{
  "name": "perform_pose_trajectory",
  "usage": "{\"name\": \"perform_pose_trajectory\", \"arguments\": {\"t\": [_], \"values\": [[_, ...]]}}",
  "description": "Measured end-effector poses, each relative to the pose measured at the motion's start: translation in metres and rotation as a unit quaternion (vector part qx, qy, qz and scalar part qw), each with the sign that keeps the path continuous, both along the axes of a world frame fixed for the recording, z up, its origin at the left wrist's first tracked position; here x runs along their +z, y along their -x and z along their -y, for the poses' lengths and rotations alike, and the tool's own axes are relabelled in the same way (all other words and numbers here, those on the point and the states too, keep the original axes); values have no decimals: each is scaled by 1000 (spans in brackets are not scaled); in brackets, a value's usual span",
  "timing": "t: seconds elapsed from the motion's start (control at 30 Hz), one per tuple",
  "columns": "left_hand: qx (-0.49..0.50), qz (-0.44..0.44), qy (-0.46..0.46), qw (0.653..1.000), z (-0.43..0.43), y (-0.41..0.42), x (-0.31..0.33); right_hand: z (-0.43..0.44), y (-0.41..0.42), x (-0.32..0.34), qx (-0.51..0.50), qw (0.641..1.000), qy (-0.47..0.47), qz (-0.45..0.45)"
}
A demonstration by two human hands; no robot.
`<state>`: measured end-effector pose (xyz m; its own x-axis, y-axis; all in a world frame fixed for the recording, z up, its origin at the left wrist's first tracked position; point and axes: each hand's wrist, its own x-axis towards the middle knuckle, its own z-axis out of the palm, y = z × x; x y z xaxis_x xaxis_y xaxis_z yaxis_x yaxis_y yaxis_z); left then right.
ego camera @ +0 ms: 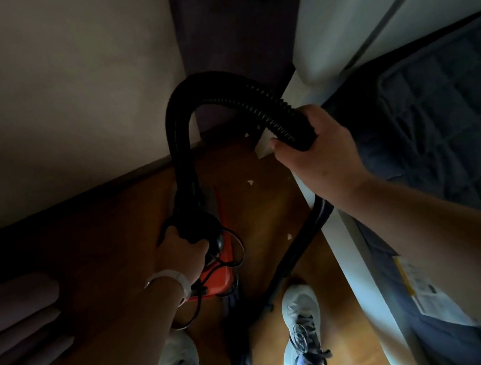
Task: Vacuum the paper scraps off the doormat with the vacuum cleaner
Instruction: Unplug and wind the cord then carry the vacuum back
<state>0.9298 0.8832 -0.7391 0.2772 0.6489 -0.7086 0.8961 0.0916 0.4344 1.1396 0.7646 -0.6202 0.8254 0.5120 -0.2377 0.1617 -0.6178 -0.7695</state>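
Observation:
A red and black vacuum cleaner (219,273) is just above the wooden floor between my feet and the wall. My left hand (184,246) grips its black top handle. A black ribbed hose (220,92) arches up from the vacuum and over to the right. My right hand (318,152) grips the hose's far end where the black wand (292,252) starts; the wand slants down to a dark floor nozzle (238,337) between my shoes. A few small white paper scraps (250,182) lie on the floor. No doormat is visible.
A bed with a dark quilted mattress (447,122) and pale frame (367,282) runs along the right. A beige wall (51,100) closes the left and far side. Folded pale bedding (15,325) lies at lower left. A black power cord (237,254) loops beside the vacuum.

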Motion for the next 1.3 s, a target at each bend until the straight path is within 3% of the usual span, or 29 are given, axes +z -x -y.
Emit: {"name": "perform_pose_trajectory", "arguments": {"t": [0.47, 0.77, 1.07, 1.3], "values": [[21, 97, 45, 994, 17, -67, -69, -46, -25, -100, -143, 980, -134, -17], [-51, 71, 30, 996, -8, -79, -73, -7, -39, -123, -136, 990, -16, -16], [-55, 115, -11, 992, 2, -73, -63, 5, -29, -119, -116, 993, -15, -1], [-87, 85, -50, 991, -18, -47, -40, 36, 1, -104, -123, 992, -7, -19]]}}
